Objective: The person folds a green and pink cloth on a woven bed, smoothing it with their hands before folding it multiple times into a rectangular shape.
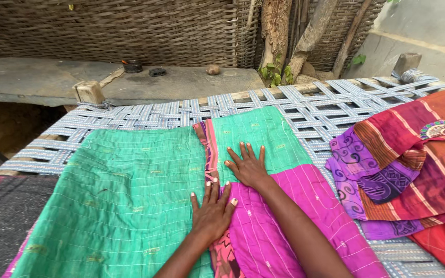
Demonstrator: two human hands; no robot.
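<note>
Both hands lie open and flat, fingers spread: the left hand (211,212) and the right hand (247,166) press on a green and magenta quilt (124,201) spread over a woven cot (305,110). A red and purple cloth (413,170) lies near, right. The quilt's near edge is cut off.

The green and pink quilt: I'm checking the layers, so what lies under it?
Under the quilt is a woven-strap cot, visible beyond its far edge. Both hands, left and right, press flat on top; anything directly beneath is covered.
</note>
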